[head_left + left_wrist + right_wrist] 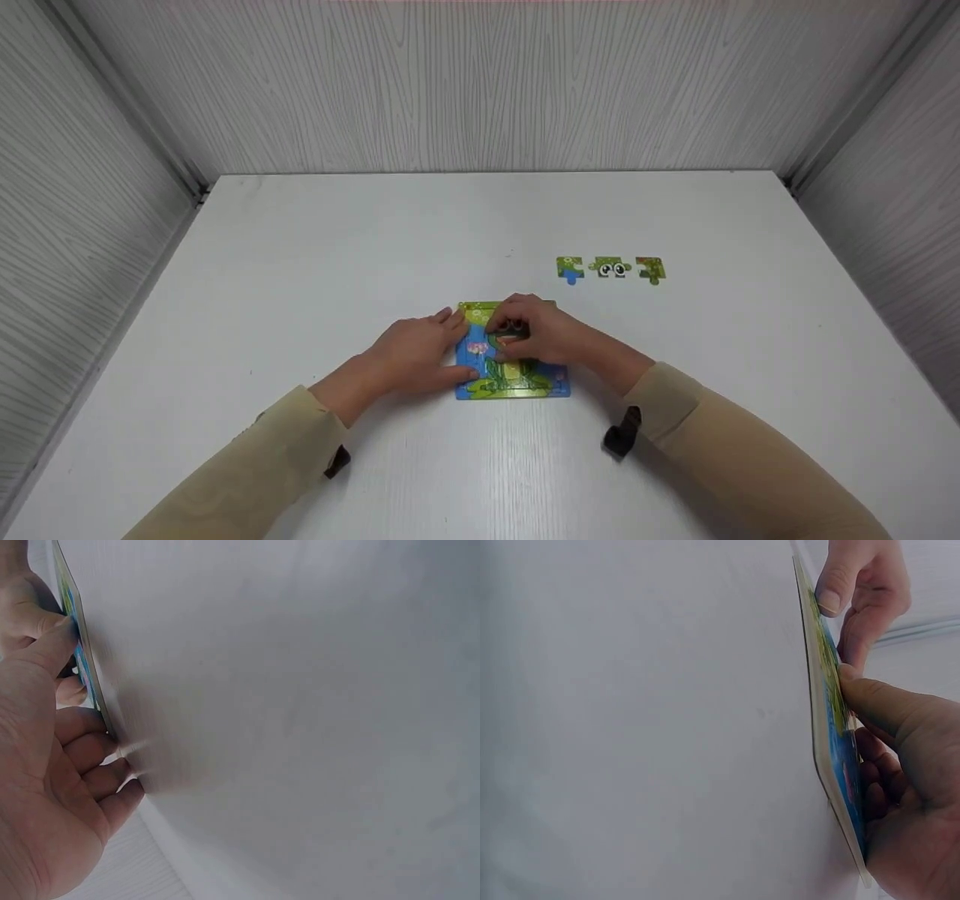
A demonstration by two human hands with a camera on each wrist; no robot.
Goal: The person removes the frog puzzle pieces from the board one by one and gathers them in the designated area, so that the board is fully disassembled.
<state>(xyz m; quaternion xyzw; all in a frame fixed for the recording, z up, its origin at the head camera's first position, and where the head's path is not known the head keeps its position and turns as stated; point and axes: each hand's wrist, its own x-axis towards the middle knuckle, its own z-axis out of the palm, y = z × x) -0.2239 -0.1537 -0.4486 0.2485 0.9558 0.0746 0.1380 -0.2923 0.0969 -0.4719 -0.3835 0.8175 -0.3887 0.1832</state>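
A flat jigsaw puzzle board [561,390] with a green frog picture on blue lies on the white table. My left hand [420,352] rests at its left side, thumb [56,645] laid over the border and the other fingers along the edge. Over the middle of the board, my right hand [544,330] has its thumb and fingers curled, pinching a puzzle piece [495,341] with green and orange on it. The right hand covers much of that piece and the board's upper right. In the right wrist view, the thumb [877,701] touches the board's face.
Beyond the board, to the right, three loose pieces lie in a row: a green and blue piece [570,266], a piece with two eyes [611,268] and a green piece with some red [651,268]. Pale wood-grained walls [480,90] surround the table [337,247].
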